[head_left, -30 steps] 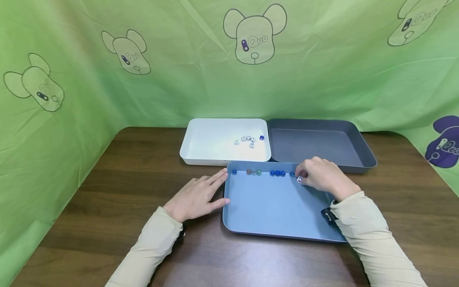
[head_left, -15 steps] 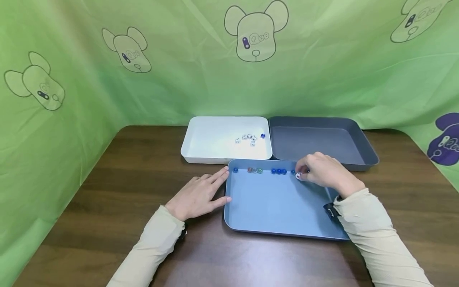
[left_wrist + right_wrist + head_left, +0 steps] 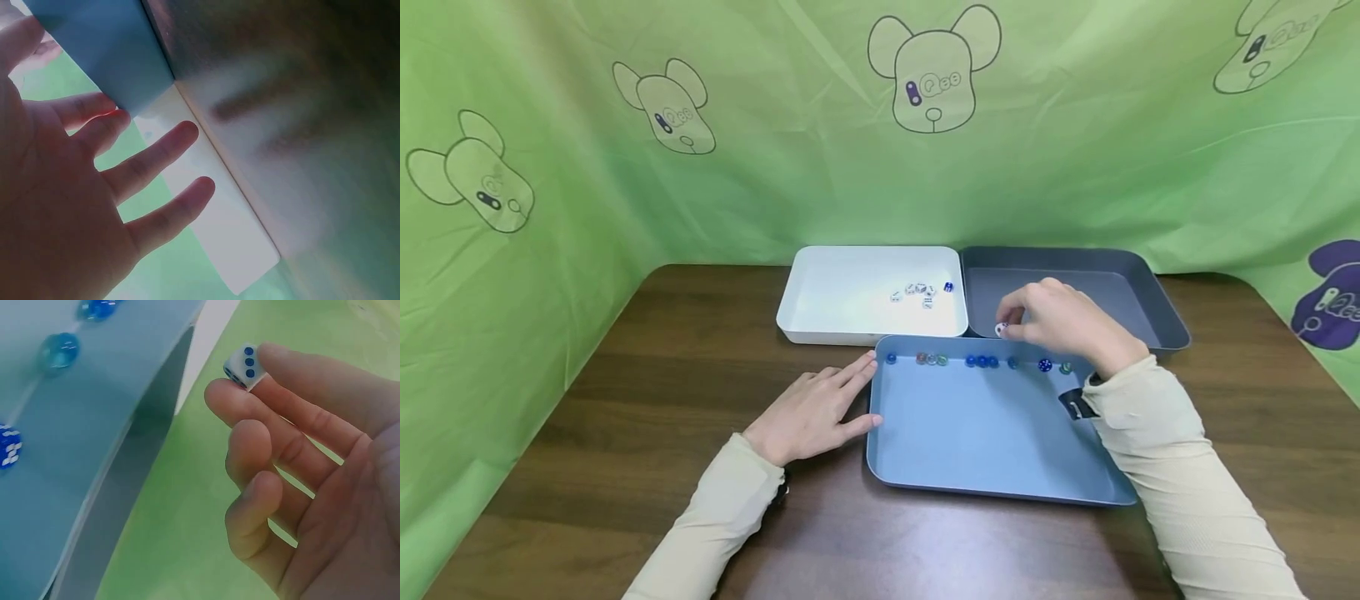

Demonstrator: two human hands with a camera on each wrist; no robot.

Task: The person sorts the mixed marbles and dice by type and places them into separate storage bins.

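Note:
My right hand [image 3: 1063, 321] pinches a white die [image 3: 244, 365] with blue pips between thumb and fingertips. It is raised over the border between the blue tray [image 3: 977, 433] and the dark grey tray [image 3: 1086, 283]. In the right wrist view, three pips show on one face. My left hand [image 3: 812, 414] lies with fingers spread, fingertips at the blue tray's left rim. A row along that tray's far side includes a blue die [image 3: 1045, 365], several blue marbles [image 3: 982, 362], and a green-tinted marble [image 3: 1065, 367] near the right wrist.
The white tray [image 3: 842, 292] stands behind at the left, holding several white dice [image 3: 921, 288] and one blue die. It adjoins the dark grey tray. A green printed cloth [image 3: 760, 192] hangs behind the wooden table [image 3: 647, 400].
My right hand has lifted the white die from the blue tray's row and carried it up, away and slightly left. The blue die and green-tinted marble are uncovered. My left hand stays put.

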